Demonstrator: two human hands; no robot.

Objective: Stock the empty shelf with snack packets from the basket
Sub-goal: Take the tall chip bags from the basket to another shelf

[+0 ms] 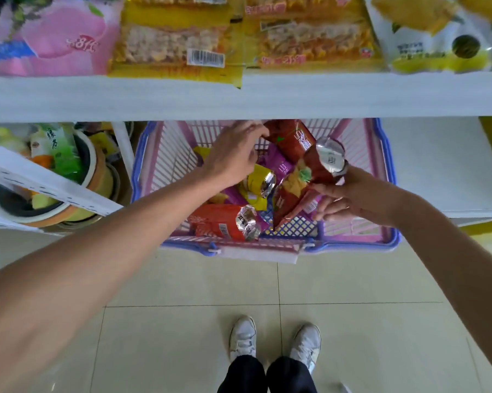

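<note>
A pink basket [165, 154] with a blue rim stands on the floor under the white shelf [267, 95]. It holds several snack packets: an orange one [219, 224] at the front, a yellow one [256, 185], purple ones [278, 165] in the middle. My left hand [236, 154] reaches into the basket and pinches the top of a dark red packet [293, 137] at the far side. My right hand [349, 194] grips a bunch of red packets [298, 191] with silver ends, lifted over the basket's right half.
The shelf above carries pink [46, 35], yellow [176, 43] and white-yellow [437, 38] bags. At the left, a lower rack holds bowls and green packets [54, 154]. A white platform [443, 165] lies to the right. My shoes [276, 341] stand on the tiled floor.
</note>
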